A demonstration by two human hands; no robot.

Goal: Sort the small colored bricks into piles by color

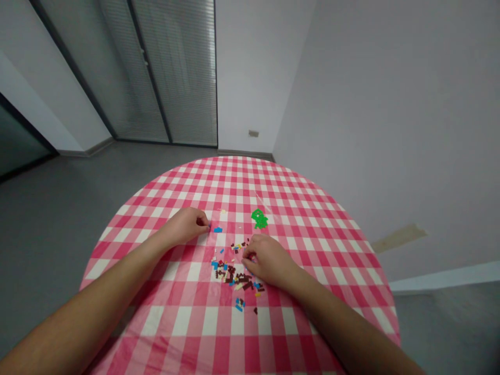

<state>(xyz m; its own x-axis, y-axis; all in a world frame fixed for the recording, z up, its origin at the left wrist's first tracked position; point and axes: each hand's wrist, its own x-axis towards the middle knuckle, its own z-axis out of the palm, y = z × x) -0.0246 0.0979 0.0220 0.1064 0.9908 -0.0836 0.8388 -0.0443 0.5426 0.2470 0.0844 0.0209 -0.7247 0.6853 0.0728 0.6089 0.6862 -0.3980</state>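
Note:
A scatter of small toy bricks, brown, blue, yellow and white, lies on a round table with a red and white checked cloth. My right hand rests on the right side of the scatter, its fingers curled and pinched over the pieces; what they hold is too small to name. My left hand lies to the left with its fingers closed, their tips beside a small blue piece. A green built piece sits just beyond my right hand.
The table stands in a room corner, with grey walls behind and to the right. Grey floor stretches to the left. Glass doors with blinds are at the far left. A tiny pale piece lies beyond the blue one.

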